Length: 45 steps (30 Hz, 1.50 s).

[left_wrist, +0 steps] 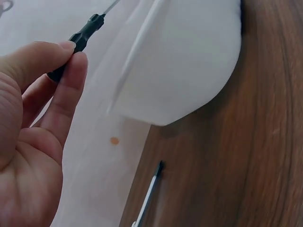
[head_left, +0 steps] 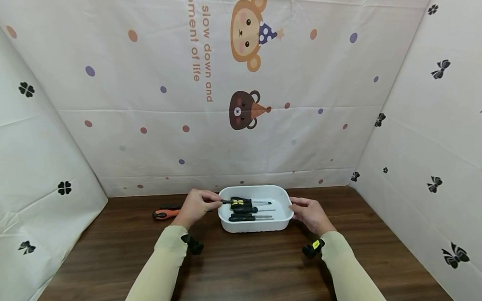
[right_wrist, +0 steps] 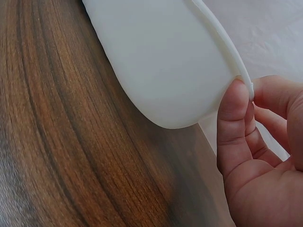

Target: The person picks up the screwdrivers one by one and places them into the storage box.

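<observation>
My left hand pinches a small screwdriver by its dark handle, between thumb and fingertips. It holds the screwdriver above the left end of a white plastic bin, the metal shaft pointing away from the palm. Several black-handled screwdrivers lie inside the bin with shafts toward the right; one handle has yellow markings. At the bin's right end my right hand grips the rim between thumb and fingers.
Left of the bin, an orange-and-black handle lies on the brown wooden table, partly hidden by my left hand. A dark-tipped metal shaft lies beside the bin. Printed white cloth rises behind the table and on both sides.
</observation>
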Available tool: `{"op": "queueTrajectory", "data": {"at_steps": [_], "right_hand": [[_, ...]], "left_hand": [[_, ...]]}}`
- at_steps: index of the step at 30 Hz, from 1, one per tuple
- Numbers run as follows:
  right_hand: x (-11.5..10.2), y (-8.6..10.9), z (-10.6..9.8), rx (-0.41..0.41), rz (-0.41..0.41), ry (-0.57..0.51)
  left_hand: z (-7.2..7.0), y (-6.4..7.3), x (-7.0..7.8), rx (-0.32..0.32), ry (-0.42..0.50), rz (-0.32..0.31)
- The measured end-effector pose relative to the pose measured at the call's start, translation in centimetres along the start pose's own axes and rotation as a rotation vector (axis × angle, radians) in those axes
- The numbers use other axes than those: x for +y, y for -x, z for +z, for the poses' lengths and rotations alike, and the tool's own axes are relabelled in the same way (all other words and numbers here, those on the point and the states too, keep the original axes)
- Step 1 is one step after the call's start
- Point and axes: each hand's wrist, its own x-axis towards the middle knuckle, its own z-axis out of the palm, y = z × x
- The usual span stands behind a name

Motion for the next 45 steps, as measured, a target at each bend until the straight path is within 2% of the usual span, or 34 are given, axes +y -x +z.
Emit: {"op": "queueTrajectory", "data": {"at_steps": [5,13,18,26,31,35,45], "right_hand": [[0.2,-0.1,0.0,-0.01,0.001,-0.009],[0.3,-0.1,-0.1,-0.009,-0.004,-0.008],[0.2,0.0,0.0,-0.008,-0.006,-0.01],[0.0,0.1,0.2,-0.011,-0.012,0.007],[0.0,0.0,0.0,-0.006,-0.009,0.007],[0.0,0.1,0.0,-0.011,-0.008,0.008],[-0.2,0.2,0.1,-0.011,-0.002,0.006]], "left_hand": [[1.4,-0.6,0.4,-0.05,-0.025,0.001],[3.1,-1.7,0.8,-0.079,-0.102,0.063],[3.8,-2.5,1.1,-0.126,-0.186,0.117],[4.7,-3.6,1.7,-0.213,-0.326,0.131],[5.3,-4.0,1.8,-0.24,-0.372,0.103],[5.7,-4.4,1.7,-0.256,-0.418,0.103],[6.3,-4.5,1.8,-0.313,-0.524,0.167]]}}
